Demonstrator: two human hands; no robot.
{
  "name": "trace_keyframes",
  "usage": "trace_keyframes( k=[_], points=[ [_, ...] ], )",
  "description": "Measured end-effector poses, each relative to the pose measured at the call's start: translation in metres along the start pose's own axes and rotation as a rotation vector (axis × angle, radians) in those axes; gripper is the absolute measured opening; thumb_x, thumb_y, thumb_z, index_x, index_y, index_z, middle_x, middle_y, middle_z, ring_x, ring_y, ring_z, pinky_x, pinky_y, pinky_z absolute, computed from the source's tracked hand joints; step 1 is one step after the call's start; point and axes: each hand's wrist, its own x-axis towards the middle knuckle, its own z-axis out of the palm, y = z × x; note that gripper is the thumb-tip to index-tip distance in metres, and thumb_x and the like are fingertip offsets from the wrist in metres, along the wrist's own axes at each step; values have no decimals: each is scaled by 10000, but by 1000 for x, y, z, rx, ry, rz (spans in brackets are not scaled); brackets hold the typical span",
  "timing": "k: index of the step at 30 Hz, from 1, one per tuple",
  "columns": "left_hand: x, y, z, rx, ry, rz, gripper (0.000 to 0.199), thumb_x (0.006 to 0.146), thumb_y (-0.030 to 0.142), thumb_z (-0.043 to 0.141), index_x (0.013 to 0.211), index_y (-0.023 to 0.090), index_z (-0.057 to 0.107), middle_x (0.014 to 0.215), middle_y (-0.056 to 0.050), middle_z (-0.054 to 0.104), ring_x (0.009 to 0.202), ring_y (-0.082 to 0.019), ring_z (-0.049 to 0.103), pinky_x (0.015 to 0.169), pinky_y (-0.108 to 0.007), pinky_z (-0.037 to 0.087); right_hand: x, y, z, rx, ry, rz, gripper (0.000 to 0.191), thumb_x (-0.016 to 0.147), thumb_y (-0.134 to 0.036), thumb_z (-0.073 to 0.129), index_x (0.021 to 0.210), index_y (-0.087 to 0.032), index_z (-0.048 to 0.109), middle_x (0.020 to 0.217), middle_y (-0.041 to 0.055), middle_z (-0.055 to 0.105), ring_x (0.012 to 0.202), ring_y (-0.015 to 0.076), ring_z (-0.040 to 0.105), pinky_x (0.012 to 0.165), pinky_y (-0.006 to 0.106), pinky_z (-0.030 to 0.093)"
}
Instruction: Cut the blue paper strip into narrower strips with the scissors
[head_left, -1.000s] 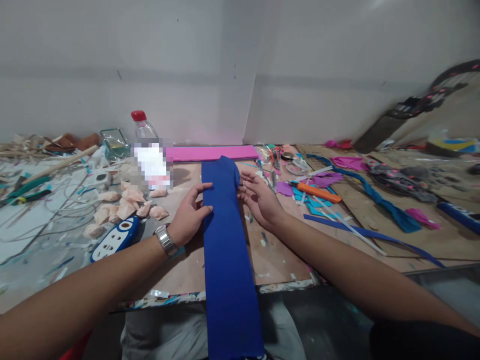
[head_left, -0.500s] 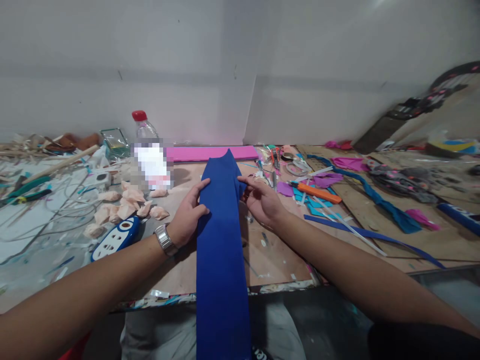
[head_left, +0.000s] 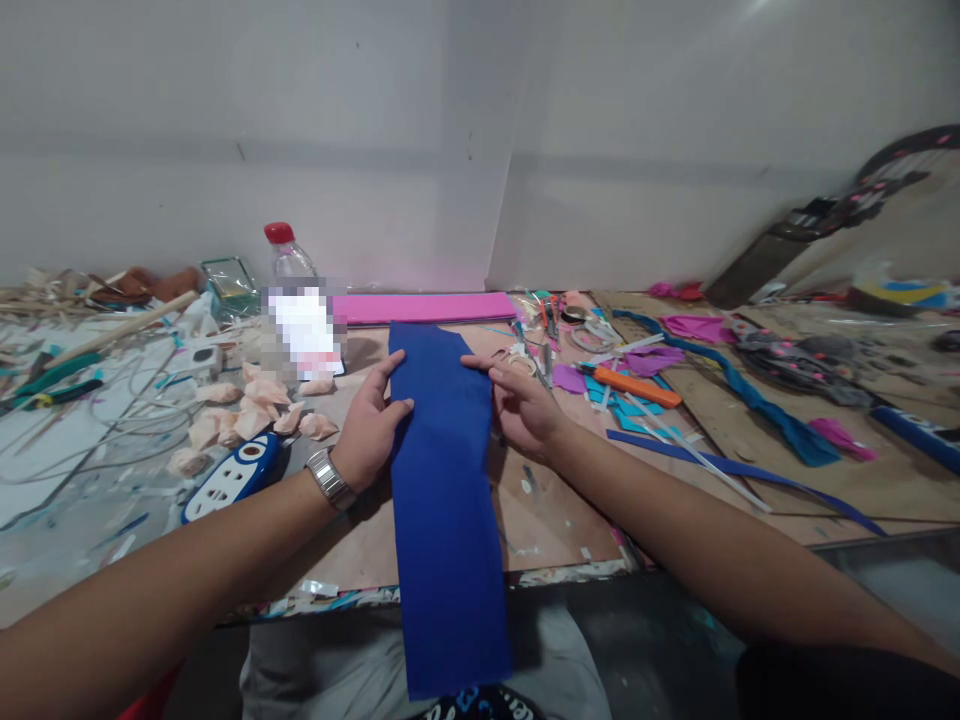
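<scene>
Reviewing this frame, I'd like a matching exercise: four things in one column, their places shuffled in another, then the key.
1. wide blue strip
2. orange-handled tool
3. pink strip
4. blue-and-white socket block

A. on turquoise scraps
B. close to the wall
C. beside pale crumpled pieces
D. between left hand and right hand

Pairs: 1-D, 2-A, 3-B, 4-C
</scene>
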Motion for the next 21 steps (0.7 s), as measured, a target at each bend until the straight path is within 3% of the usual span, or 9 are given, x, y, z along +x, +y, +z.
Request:
trace_keyframes(
  k=[2,4,6,9,13,17,21],
  points=[
    [1,2,-2,22,-27,50,777,795,134,653,1534,263,449,1555,-83,543,1251,-244,642,1037,-367,546,1,0,-1,-28,57,9,344,769,-357,809,1092,-240,791,713,-19,674,649,150,610,671,296,520],
    [3,5,-2,43,-28,106,799,773,97,645,1529,268,451,1600,-65,493,1331,-250,593,1089,-366,515,2,1,-1,-33,100,4,352,730,-325,842,1070,-245,791,653,-40,632,598,132,566,633,280,493],
    [5,5,-1,43,29,107,805,747,69,645,1508,267,470,1636,-50,446,1418,-250,519,1134,-352,476,5,2,-2,-28,113,18,362,695,-296,863,1044,-233,793,763,-14,699,693,144,612,699,290,510],
    [6,0,2,5,115,-58,694,736,91,671,1405,238,560,1619,-67,470,1449,-255,487,1139,-349,463,8,6,-3,-45,132,67,305,693,-260,863,988,-215,796,870,11,744,777,158,633,738,296,509],
    [4,-5,4,10,82,-178,585,704,140,731,1283,183,660,1452,-110,629,1297,-260,606,1047,-353,517,9,8,-6,-58,152,76,296,726,-203,844,1016,-226,791,775,-26,696,660,114,563,655,258,465],
    [2,2,3,33,40,-221,613,724,199,758,1330,183,668,1281,-120,722,974,-228,703,844,-357,577,7,7,-3,-37,129,64,423,696,-175,862,1101,-253,768,898,-15,732,755,132,630,748,278,525],
    [8,6,-1,37,69,-115,667,779,214,772,1424,245,605,1404,-94,665,1075,-230,695,900,-351,580,3,4,5,-3,25,-12,548,697,-180,883,1204,-311,725,1077,-14,730,880,148,662,789,271,553]
  ],
)
